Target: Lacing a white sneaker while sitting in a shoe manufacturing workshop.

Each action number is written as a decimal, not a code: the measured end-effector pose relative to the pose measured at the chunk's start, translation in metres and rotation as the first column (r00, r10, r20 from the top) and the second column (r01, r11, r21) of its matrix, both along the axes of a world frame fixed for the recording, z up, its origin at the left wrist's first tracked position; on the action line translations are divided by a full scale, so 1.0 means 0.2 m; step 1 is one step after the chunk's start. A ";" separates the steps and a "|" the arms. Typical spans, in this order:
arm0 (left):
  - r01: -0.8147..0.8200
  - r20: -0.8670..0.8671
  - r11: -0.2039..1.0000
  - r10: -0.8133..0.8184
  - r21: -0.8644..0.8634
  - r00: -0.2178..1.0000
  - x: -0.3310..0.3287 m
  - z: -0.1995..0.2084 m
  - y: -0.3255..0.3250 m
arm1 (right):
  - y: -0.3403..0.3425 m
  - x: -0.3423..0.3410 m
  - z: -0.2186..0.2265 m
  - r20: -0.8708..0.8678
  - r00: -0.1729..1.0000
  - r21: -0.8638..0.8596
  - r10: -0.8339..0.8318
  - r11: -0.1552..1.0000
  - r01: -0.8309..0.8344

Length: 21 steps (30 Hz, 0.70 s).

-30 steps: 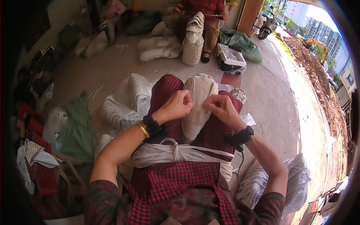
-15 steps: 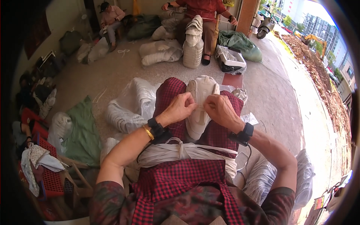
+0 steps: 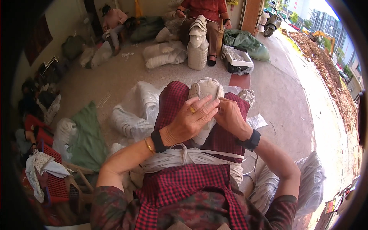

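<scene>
A cream sneaker, perhaps only its upper [image 3: 206, 88], lies lengthwise on my lap between my knees, partly hidden by my hands. My left hand [image 3: 191, 117] spreads across its middle with the fingers stretched to the right. At its right edge my right hand [image 3: 231, 117] is closed in a pinch, close to the left fingertips; what it pinches is too small to make out. A thick bundle of white shoelaces [image 3: 172, 158], knotted in the middle, lies across my lap over a red-and-black checked apron [image 3: 184, 178].
Clear bags of shoe parts stand left of my knees [image 3: 132, 119] and at lower right [image 3: 306, 184]. A green sack [image 3: 88, 134] and a red crate [image 3: 53, 184] are on the left. Ahead sits a co-worker in red [image 3: 203, 9] behind stacked shoe parts [image 3: 197, 50].
My left hand has gone from a pinch to lying spread across the sneaker. My right hand has shifted slightly right to its edge. The co-worker's hands have come lower and closer together.
</scene>
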<state>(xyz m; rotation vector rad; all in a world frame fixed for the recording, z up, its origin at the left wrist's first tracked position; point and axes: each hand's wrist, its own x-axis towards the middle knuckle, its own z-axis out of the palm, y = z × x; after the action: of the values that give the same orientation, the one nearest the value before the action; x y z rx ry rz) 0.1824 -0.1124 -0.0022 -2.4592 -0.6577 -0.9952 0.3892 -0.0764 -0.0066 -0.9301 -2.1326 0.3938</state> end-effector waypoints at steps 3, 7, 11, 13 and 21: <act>-0.129 -0.081 0.989 0.136 0.078 0.987 -0.03 -0.02 -0.02 | 0.00 0.00 -0.02 -0.030 0.999 -0.013 0.019 1.000 -0.019; -0.154 -0.173 0.977 0.179 0.146 0.969 -0.04 -0.03 -0.03 | -0.01 0.01 -0.01 -0.041 0.999 -0.057 0.004 0.998 -0.006; -0.194 -0.256 0.972 0.223 0.136 0.941 -0.06 -0.05 -0.02 | 0.00 0.01 -0.01 -0.017 1.000 -0.060 -0.001 0.998 0.000; -0.209 -0.279 0.971 0.235 0.120 0.931 -0.06 -0.06 -0.02 | -0.01 0.01 -0.01 -0.029 1.000 -0.060 0.007 0.998 -0.009; -0.210 -0.124 0.975 0.201 -0.066 0.972 -0.05 -0.03 0.07 | -0.01 0.01 0.00 0.000 1.000 -0.068 -0.001 0.998 0.001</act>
<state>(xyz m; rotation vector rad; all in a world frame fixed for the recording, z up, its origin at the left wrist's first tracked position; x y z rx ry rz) 0.1724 -0.0986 -0.0086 -2.4336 -0.9064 -0.7542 0.3920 -0.0780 -0.0059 -0.9696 -2.1297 0.4678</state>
